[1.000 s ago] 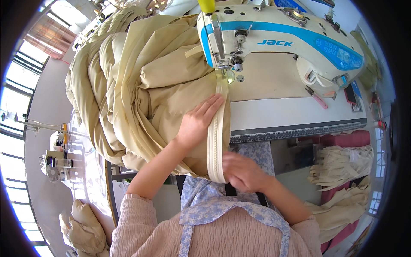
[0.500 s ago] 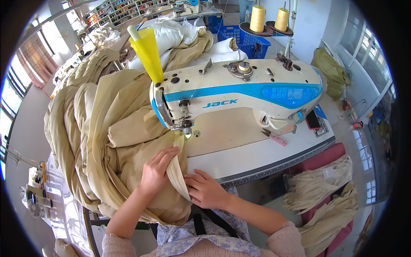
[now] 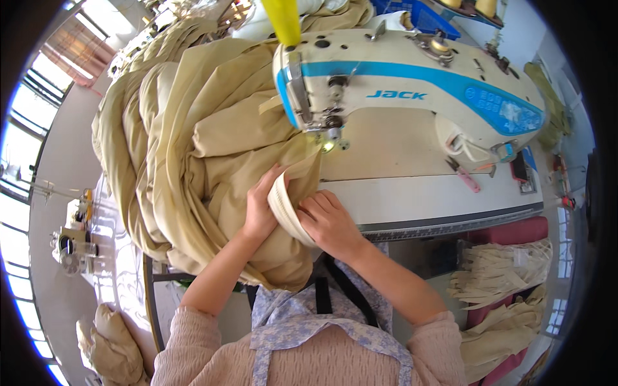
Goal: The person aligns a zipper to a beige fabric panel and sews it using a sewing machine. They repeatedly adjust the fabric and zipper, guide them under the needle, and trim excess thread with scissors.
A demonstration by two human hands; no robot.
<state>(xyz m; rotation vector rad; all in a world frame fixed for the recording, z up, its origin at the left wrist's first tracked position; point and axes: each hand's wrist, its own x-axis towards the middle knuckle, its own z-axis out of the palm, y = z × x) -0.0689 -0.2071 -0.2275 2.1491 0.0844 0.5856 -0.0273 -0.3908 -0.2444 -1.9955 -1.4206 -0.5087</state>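
Observation:
A bulky beige padded garment (image 3: 232,128) is heaped left of the white and blue sewing machine (image 3: 405,71), its edge running toward the lit needle area (image 3: 327,141). My left hand (image 3: 261,206) is closed on the left side of a cream zipper strip (image 3: 285,207), which curves in front of the fingers. My right hand (image 3: 328,225) has bent fingers on the strip's right side, at the garment's edge; its fingertips are partly hidden in the fabric.
Pink-handled scissors (image 3: 467,180) lie right of the needle on the machine table (image 3: 399,193). Bundles of cream strips (image 3: 499,270) rest lower right. A blue crate (image 3: 418,19) is behind the machine. Another pile of beige fabric (image 3: 112,347) sits lower left.
The zipper strip, straight a second ago, is now folded into a curve. Both hands have shifted left, and my right hand has risen to grip beside my left. The view swung up and back down.

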